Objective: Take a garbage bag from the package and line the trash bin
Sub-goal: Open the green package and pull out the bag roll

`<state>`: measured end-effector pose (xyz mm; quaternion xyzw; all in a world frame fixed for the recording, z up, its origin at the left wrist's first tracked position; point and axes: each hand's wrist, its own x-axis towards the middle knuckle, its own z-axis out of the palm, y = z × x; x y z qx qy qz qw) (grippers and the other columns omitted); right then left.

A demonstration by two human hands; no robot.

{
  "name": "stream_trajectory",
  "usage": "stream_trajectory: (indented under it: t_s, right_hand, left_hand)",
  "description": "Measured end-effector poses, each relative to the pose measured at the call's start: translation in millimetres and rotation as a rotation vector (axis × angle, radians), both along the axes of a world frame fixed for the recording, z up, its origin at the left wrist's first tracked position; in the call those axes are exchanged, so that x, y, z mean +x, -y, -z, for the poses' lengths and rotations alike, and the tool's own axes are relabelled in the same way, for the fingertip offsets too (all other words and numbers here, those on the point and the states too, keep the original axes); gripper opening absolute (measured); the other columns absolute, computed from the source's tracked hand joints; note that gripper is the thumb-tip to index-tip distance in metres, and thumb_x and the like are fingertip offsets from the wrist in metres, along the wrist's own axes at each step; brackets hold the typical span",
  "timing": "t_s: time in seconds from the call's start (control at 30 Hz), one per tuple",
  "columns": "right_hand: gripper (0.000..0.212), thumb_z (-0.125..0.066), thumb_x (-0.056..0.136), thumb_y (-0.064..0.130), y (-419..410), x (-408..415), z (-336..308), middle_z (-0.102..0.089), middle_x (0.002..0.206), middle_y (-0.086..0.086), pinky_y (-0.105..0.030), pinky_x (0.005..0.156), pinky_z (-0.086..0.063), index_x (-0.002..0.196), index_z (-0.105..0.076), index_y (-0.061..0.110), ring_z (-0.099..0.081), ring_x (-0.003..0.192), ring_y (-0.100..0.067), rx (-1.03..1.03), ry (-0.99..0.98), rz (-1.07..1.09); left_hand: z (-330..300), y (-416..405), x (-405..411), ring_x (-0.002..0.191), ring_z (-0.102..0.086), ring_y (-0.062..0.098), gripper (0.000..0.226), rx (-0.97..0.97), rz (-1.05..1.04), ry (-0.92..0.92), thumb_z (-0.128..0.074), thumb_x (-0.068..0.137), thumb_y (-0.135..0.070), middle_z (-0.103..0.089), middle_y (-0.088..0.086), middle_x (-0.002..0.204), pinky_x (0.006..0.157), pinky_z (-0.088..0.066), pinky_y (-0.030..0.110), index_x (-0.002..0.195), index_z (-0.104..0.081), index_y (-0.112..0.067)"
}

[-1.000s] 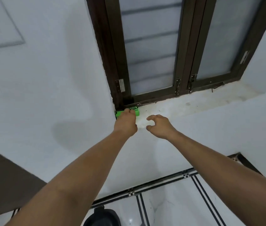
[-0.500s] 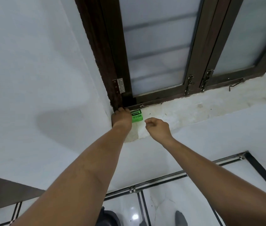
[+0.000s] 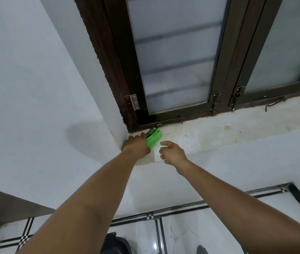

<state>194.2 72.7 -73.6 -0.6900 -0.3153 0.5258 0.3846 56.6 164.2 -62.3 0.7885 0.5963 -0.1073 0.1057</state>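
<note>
A bright green garbage bag package (image 3: 154, 137) with dark print lies in the left corner of the white window sill (image 3: 219, 132). My left hand (image 3: 136, 145) grips its left end, fingers wrapped over it. Just to the right, my right hand (image 3: 172, 152) hovers a little apart from the package, with its fingers curled and loosely spread and nothing in them. A dark rounded object (image 3: 116, 244), possibly the trash bin, shows at the bottom edge on the floor; only its top is in view.
A dark wooden window frame (image 3: 123, 70) with frosted panes and metal latches stands right behind the sill. White walls lie left and below. A dark brown surface (image 3: 8, 206) juts in at lower left. White floor tiles with black borders lie below.
The package has turned from lying sideways against the frame to pointing out along the sill, with more of it showing. My right hand has opened its fingers and stayed beside it.
</note>
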Motion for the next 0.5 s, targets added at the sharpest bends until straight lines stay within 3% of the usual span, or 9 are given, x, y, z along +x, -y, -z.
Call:
stream_trajectory:
  t_s: [0.1, 0.2, 0.3, 0.37, 0.43, 0.5]
  right_hand:
    - [0.042, -0.055, 0.092, 0.02, -2, 7, -6, -0.066, 0.106, 0.001, -0.035, 0.078, -0.058, 0.132, -0.059, 0.032, -0.065, 0.091, -0.021, 0.016, -0.046, 0.02]
    - [0.029, -0.054, 0.098, 0.031, -7, 15, -17, -0.065, 0.12, -0.002, -0.036, 0.074, -0.06, 0.125, -0.062, 0.037, -0.066, 0.104, -0.026, 0.036, -0.168, 0.016]
    - [0.021, -0.057, 0.097, 0.033, -16, 24, -24, -0.066, 0.123, -0.012, -0.046, 0.083, -0.063, 0.115, -0.069, 0.031, -0.066, 0.112, -0.034, 0.077, -0.274, -0.015]
    - [0.023, -0.062, 0.096, 0.03, -19, 34, -34, -0.066, 0.124, -0.018, -0.048, 0.085, -0.063, 0.116, -0.07, 0.024, -0.067, 0.11, -0.036, 0.096, -0.318, -0.002]
    - [0.025, -0.063, 0.096, 0.023, -19, 48, -49, -0.066, 0.124, -0.021, -0.046, 0.086, -0.062, 0.119, -0.069, 0.018, -0.068, 0.107, -0.033, 0.112, -0.35, -0.006]
    - [0.029, -0.056, 0.096, 0.008, -17, 64, -64, -0.066, 0.124, -0.021, -0.045, 0.091, -0.06, 0.121, -0.068, 0.013, -0.067, 0.109, -0.033, 0.121, -0.403, -0.063]
  left_hand:
    - [-4, 2, 6, 0.118, -0.06, 0.031, 0.064, -0.084, -0.135, 0.378, -0.065, 0.089, -0.047, -0.063, 0.012, 0.133, 0.09, -0.049, 0.032, 0.143, -0.051, -0.014]
    - [-16, 11, 16, 0.114, -0.06, 0.024, 0.052, -0.096, -0.224, 0.715, -0.064, 0.094, -0.04, -0.056, 0.003, 0.132, 0.08, -0.05, 0.024, 0.145, -0.055, -0.029]
    - [-34, 22, 27, 0.077, -0.064, 0.019, 0.03, -0.194, -0.342, 0.987, -0.056, 0.1, -0.035, -0.067, 0.01, 0.104, 0.05, -0.045, 0.019, 0.122, -0.072, -0.022]
    - [-48, 26, 33, 0.064, -0.062, 0.021, 0.032, -0.313, -0.396, 1.079, -0.05, 0.101, -0.027, -0.066, 0.012, 0.091, 0.053, -0.042, 0.024, 0.121, -0.071, -0.015]
    - [-57, 25, 33, 0.068, -0.063, 0.023, 0.043, -0.442, -0.388, 1.157, -0.049, 0.094, -0.006, -0.064, 0.015, 0.1, 0.057, -0.044, 0.027, 0.133, -0.065, -0.014]
    - [-57, 21, 30, 0.087, -0.069, 0.026, 0.06, -0.458, -0.271, 1.161, -0.056, 0.085, 0.008, -0.062, 0.012, 0.125, 0.062, -0.051, 0.027, 0.14, -0.06, -0.016]
